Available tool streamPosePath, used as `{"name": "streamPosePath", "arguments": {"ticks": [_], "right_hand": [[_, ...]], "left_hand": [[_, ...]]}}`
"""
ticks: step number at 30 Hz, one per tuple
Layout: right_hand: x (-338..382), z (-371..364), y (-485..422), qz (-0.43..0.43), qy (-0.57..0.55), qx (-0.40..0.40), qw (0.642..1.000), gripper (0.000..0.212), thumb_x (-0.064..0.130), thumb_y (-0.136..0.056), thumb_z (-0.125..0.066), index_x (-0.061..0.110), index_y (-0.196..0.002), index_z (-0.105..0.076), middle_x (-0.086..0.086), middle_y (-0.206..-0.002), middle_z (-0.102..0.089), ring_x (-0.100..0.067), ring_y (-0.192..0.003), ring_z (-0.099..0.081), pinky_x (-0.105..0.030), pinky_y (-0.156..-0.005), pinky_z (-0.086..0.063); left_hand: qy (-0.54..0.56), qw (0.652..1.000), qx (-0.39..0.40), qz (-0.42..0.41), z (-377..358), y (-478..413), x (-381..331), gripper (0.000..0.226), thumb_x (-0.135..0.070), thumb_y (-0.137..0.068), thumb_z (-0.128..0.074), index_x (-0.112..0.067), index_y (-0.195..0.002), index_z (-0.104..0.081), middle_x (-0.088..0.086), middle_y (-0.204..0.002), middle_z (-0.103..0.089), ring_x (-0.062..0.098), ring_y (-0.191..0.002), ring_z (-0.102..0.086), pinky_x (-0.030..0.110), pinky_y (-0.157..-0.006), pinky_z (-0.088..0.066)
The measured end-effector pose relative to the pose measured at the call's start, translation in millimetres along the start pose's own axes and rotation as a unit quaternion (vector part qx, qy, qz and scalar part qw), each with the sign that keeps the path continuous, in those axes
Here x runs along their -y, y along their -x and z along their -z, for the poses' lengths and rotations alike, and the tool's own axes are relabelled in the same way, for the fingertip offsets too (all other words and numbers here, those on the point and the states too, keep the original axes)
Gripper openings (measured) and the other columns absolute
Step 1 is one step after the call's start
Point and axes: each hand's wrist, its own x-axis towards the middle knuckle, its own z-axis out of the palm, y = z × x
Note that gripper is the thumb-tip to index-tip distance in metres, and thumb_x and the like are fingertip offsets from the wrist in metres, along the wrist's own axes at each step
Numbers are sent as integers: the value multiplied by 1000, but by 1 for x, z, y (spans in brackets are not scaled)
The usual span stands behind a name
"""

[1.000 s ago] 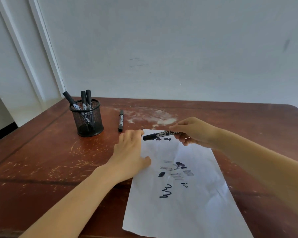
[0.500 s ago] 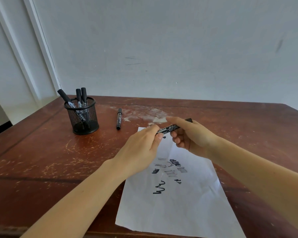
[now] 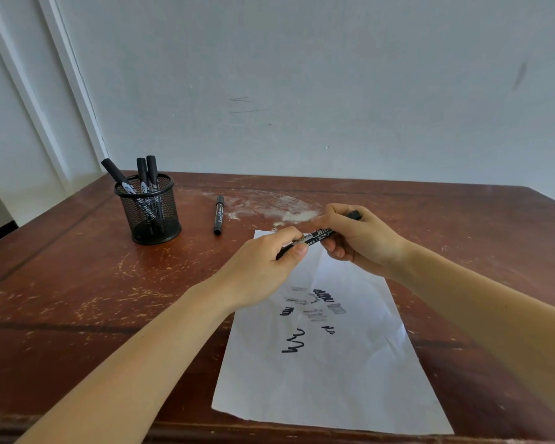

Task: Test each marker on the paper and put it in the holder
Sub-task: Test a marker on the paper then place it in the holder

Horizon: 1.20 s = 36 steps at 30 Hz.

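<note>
Both hands are closed on one marker (image 3: 318,237) over the paper's (image 3: 327,373) far end: left hand (image 3: 266,267) pinched on its cap end, right hand (image 3: 359,238) wrapped round the barrel.

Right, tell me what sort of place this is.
Probably a plain room with a writing desk, perhaps a home or office corner: a scratched reddish-brown wooden table against a bare pale wall, a black mesh pen holder and a scribbled white paper sheet.

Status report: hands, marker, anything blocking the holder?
Both hands, left hand and right hand, grip one marker above the paper. Holder: three markers inside, path clear.
</note>
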Motion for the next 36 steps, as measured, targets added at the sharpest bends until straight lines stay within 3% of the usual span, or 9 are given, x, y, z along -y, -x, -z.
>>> {"name": "streamPosePath", "arguments": {"ticks": [3,5,7,9,13,16,20,27,36], "right_hand": [[1,1,0,3,16,-2,1000,39,10,-93,-56,12,-55,-49,-6,-50,-51,-16,-43,-41,-23,-43,-30],[3,3,0,-4,12,-17,1000,25,11,-93,-56,6,-69,-53,-6,-51,-50,-16,-43,-42,-23,-42,-33],[3,8,-5,-13,-14,-67,998,19,11,-92,-55,5,-74,-55,-5,-51,-48,-17,-45,-40,-23,-41,-34],[2,16,-10,-32,-71,-141,987,21,12,-90,-57,8,-69,-57,-4,-50,-47,-18,-48,-36,-22,-40,-33],[-11,18,-13,-83,-117,-141,980,26,26,-96,-51,8,-90,-69,-6,-62,-64,-17,-51,-59,-23,-46,-48],[-19,10,-15,-95,-103,-115,984,24,26,-95,-55,8,-96,-71,-9,-74,-71,-20,-64,-69,-26,-54,-55],[-26,-6,-21,-58,-56,-126,989,6,8,-85,-67,3,-84,-70,-8,-65,-64,-21,-59,-61,-26,-55,-50],[-42,-22,-22,-32,14,-160,987,21,16,-86,-65,3,-70,-61,-6,-56,-58,-22,-51,-46,-29,-46,-39],[-43,-23,-21,-32,59,-165,984,23,19,-88,-64,-2,-79,-66,-9,-63,-62,-22,-50,-48,-27,-46,-43]], "left_hand": [[10,999,29,16,3,1,2,24,-47,-95,-40,-38,-114,-51,-7,-67,-51,7,-52,-44,24,-53,-34],[18,997,52,48,8,3,4,42,-50,-92,-44,-43,-133,-34,-6,-84,-56,9,-67,-50,27,-63,-40],[28,994,58,89,14,6,8,53,-39,-95,-46,-34,-142,-22,-8,-79,-46,6,-65,-44,23,-58,-34],[16,992,38,120,20,8,15,51,-26,-99,-38,-21,-146,-19,-5,-93,-49,8,-76,-49,21,-62,-34],[2,993,-29,115,22,16,26,43,-20,-99,-40,-12,-141,-34,-3,-110,-62,3,-89,-59,17,-70,-45],[-2,992,-52,114,17,20,32,43,-31,-94,-52,-14,-133,-43,-3,-123,-61,12,-109,-59,22,-82,-43],[-42,994,-63,83,15,23,36,27,-31,-93,-54,-17,-117,-57,-4,-119,-65,11,-112,-59,20,-77,-44],[-105,987,-70,97,15,27,50,23,-37,-92,-52,-25,-110,-57,-5,-111,-68,19,-109,-58,52,-94,-44],[-126,981,-83,120,13,25,55,24,-41,-93,-50,-30,-114,-55,-9,-117,-67,16,-115,-53,44,-98,-34]]}}
